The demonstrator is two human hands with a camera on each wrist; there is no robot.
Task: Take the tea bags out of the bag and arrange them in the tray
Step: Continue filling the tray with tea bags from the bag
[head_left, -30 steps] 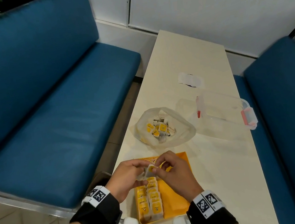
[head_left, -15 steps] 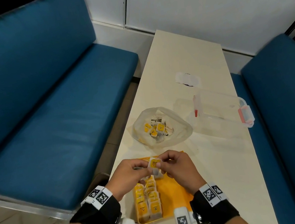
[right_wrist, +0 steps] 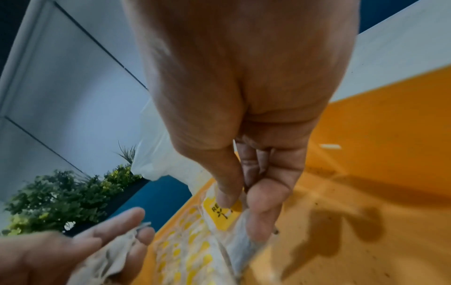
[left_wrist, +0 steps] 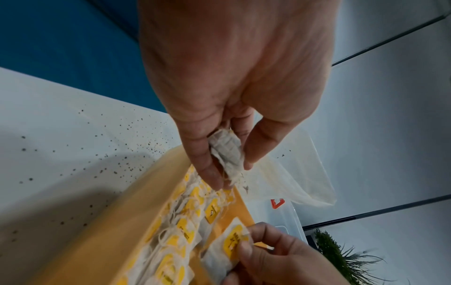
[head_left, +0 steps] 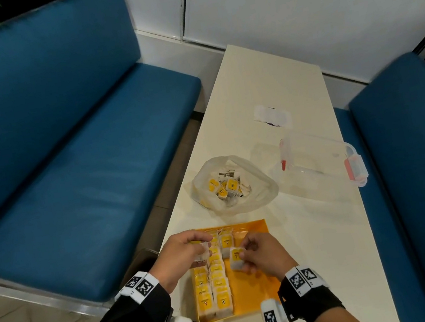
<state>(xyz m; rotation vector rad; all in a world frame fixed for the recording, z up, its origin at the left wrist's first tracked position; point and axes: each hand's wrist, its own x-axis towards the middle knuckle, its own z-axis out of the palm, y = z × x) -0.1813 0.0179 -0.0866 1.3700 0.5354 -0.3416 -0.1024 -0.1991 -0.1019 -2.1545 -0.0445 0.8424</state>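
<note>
An orange tray point(head_left: 258, 291) lies at the table's near edge, with two rows of yellow-tagged tea bags point(head_left: 215, 286) along its left side. My left hand point(head_left: 184, 252) holds a white tea bag point(left_wrist: 228, 154) between thumb and fingers over the tray's far left. My right hand point(head_left: 260, 254) pinches another tea bag point(head_left: 236, 259) by its yellow tag, just right of the rows; its label point(right_wrist: 223, 212) shows under my thumb. Beyond the tray sits an open clear plastic bag point(head_left: 233, 182) with several tea bags inside.
A clear plastic box point(head_left: 321, 162) with red clasps lies on the table right of the bag, and a small white wrapper point(head_left: 273, 117) farther back. Blue benches point(head_left: 66, 168) flank the cream table point(head_left: 317, 241). Dark specks dot the tabletop near the tray.
Both hands held one cluster together above the tray; now they have drawn apart and lower, each holding its own tea bag, the right one over the tray's middle.
</note>
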